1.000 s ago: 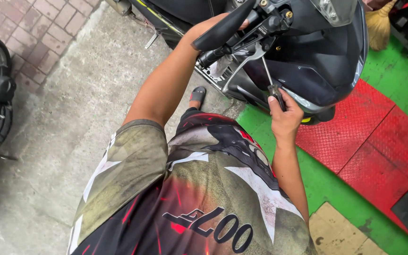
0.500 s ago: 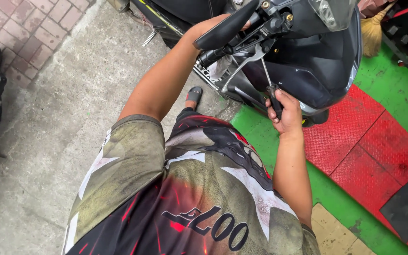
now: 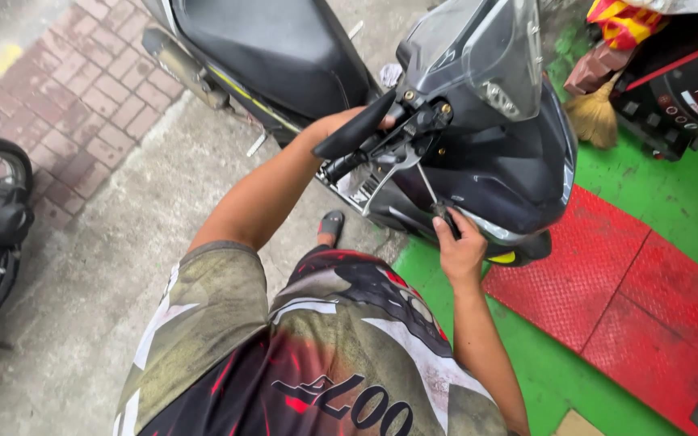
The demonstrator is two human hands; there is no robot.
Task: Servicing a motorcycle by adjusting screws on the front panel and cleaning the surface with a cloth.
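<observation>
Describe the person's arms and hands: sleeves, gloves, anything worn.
Both arms are bare from the short sleeves down. The left hand and right hand wear no gloves; no watch or ring shows. The jersey is olive, black and red with white markings.

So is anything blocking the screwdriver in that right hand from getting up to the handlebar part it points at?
Nothing visible does. The right hand grips the screwdriver, whose thin shaft runs up through open air to the lever mount. The tip itself is too small to see. The left hand sits behind the mirror, off to the side.
</observation>
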